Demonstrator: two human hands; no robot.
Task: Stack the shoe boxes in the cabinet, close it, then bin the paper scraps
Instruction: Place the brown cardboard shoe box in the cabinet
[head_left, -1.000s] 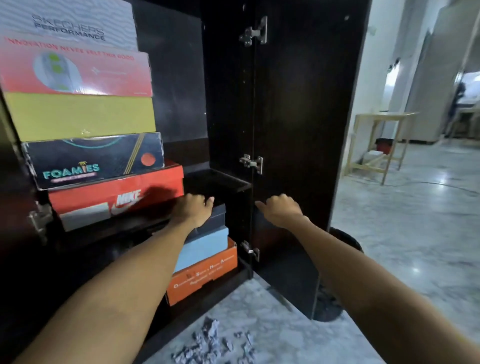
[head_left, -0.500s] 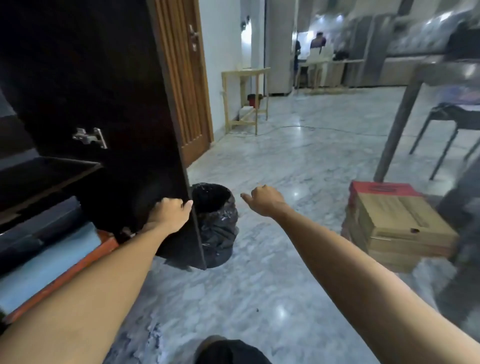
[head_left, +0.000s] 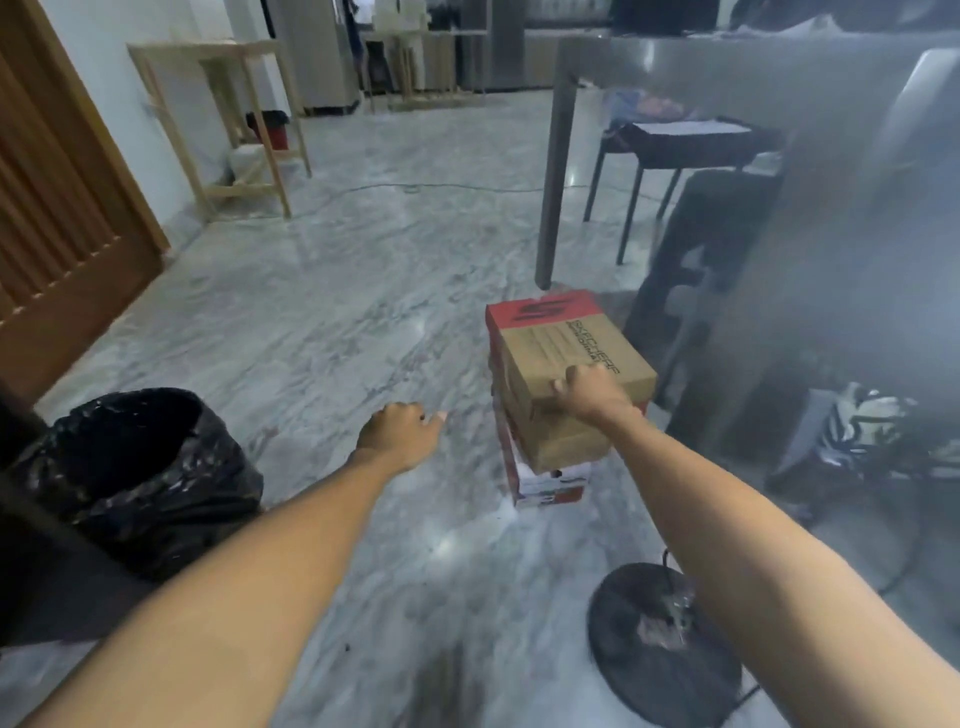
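Observation:
A stack of shoe boxes stands on the marble floor right of centre. Its top box (head_left: 566, 343) is brown cardboard with a red far end, and a white and red box (head_left: 550, 486) lies at the bottom. My right hand (head_left: 589, 395) grips the near end of the top box, fingers curled over its lid. My left hand (head_left: 400, 434) hovers left of the stack, loosely curled and holding nothing. A bin lined with a black bag (head_left: 140, 467) stands at the left, beside the dark cabinet edge (head_left: 31, 597). No paper scraps are in view.
A grey table leg (head_left: 553, 182) rises just behind the stack, with a dark chair (head_left: 691, 140) beyond it. A round black fan base (head_left: 660, 639) sits on the floor under my right forearm. A wooden door (head_left: 62, 218) and a wooden stand (head_left: 234, 119) are at the left.
My view has swung right, away from the open cabinet to the floor stack. My left hand has let go of the cabinet door. My right hand has reached the top box and taken hold.

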